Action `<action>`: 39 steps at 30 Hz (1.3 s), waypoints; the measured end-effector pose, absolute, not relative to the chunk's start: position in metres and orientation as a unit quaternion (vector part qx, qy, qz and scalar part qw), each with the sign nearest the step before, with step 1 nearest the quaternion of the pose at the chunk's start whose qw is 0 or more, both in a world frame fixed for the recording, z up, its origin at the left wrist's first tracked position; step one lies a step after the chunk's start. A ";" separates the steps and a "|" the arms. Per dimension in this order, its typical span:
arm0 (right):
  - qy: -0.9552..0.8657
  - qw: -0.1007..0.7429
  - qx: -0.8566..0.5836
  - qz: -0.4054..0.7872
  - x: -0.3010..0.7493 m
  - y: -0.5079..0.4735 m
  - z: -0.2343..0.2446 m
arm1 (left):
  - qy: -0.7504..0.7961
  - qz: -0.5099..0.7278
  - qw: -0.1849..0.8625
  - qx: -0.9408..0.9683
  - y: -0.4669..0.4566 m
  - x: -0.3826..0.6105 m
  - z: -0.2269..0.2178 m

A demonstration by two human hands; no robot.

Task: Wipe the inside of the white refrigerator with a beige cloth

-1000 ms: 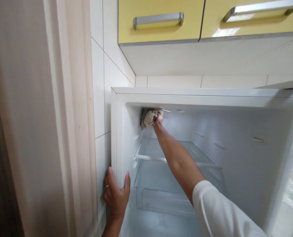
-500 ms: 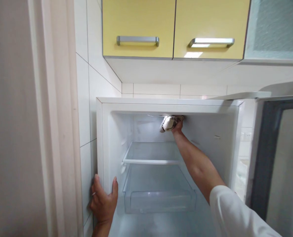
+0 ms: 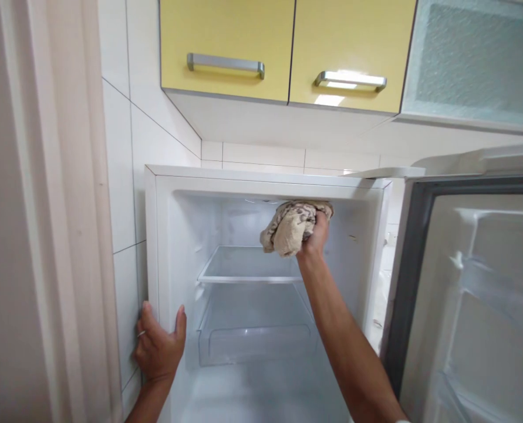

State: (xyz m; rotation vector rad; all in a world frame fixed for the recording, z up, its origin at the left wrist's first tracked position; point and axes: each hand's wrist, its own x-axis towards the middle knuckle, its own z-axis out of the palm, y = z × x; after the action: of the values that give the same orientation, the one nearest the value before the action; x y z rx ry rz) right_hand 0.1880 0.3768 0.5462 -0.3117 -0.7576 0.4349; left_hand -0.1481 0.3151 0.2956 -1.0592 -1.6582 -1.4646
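A white refrigerator (image 3: 152,247) stands with its door swung out to the right. My left hand (image 3: 159,343), wearing a ring, grips its left side edge, thumb on the front frame and fingers round the outside. Inside the upper part, my right hand (image 3: 317,235) is closed on a bunched beige patterned cloth (image 3: 290,229). The cloth is up against the ceiling of the compartment, near the front. Below it is a glass shelf (image 3: 247,279) with a white front rim, and lower down a clear drawer (image 3: 256,346). My right forearm hides their right parts.
The open door (image 3: 490,305) with clear door racks stands at the right. Yellow wall cabinets (image 3: 226,35) with metal handles hang above, beside a frosted glass one (image 3: 476,64). A tiled wall (image 3: 122,176) and a door frame (image 3: 54,235) are close on the left.
My right hand has drawn the cloth from deep inside toward the front, along the ceiling. My left hand keeps its grip on the edge. The view has shifted to the right.
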 end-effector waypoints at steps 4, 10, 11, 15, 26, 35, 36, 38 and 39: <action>-0.405 0.890 -0.151 0.143 0.130 0.334 0.552 | -0.639 -0.570 0.326 -0.401 0.314 -0.147 0.298; -0.396 0.864 -0.197 0.243 0.011 0.332 0.562 | -0.644 -0.564 0.332 -0.396 0.311 -0.143 0.300; -0.422 0.845 -0.194 0.266 -0.005 0.339 0.564 | -0.645 -0.561 0.335 -0.396 0.311 -0.143 0.300; -0.506 0.765 -0.208 0.340 -0.041 0.375 0.570 | -0.650 -0.551 0.351 -0.387 0.312 -0.145 0.298; -0.554 0.709 -0.302 0.315 0.006 0.473 0.550 | -0.651 -0.572 0.291 -0.405 0.310 -0.145 0.297; -0.504 0.631 -0.589 -0.024 0.160 0.484 0.543 | -0.655 -0.575 0.276 -0.406 0.309 -0.142 0.298; -0.518 0.607 -0.598 -0.072 0.177 0.478 0.545 | -0.655 -0.573 0.278 -0.407 0.308 -0.142 0.299; -0.563 0.540 -0.608 -0.150 0.206 0.468 0.547 | -0.654 -0.572 0.280 -0.409 0.307 -0.142 0.300; -0.583 0.502 -0.613 -0.179 0.216 0.464 0.549 | -0.653 -0.572 0.278 -0.410 0.307 -0.142 0.301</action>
State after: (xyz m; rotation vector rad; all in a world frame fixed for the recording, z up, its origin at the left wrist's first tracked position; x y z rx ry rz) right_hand 0.2164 0.4639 0.5487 -1.4815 -1.4077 -0.4324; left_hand -0.1415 0.3069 0.3007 -1.1015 -1.7525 -1.5358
